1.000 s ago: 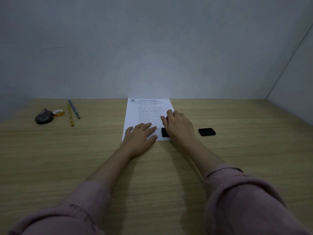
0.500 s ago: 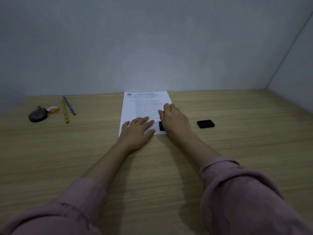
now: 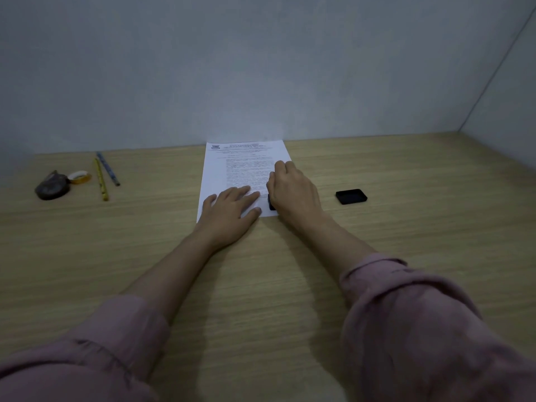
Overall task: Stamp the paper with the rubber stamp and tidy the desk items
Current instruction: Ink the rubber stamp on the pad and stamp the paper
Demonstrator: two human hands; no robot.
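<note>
R hand (image 3: pixel 293 192) closed over black stamp (image 3: pixel 271 205), pressing it on paper (image 3: pixel 232 172) at near-right corner. L hand (image 3: pixel 232 211) flat, fingers spread, empty, pinning the sheet. Black tray (image 3: pixel 351 196) to right, contents unclear.

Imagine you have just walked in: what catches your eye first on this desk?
The white printed paper at the middle back of the desk, with the left hand flat on it and the right hand covering a black stamp. A small black lid lies right.
</note>
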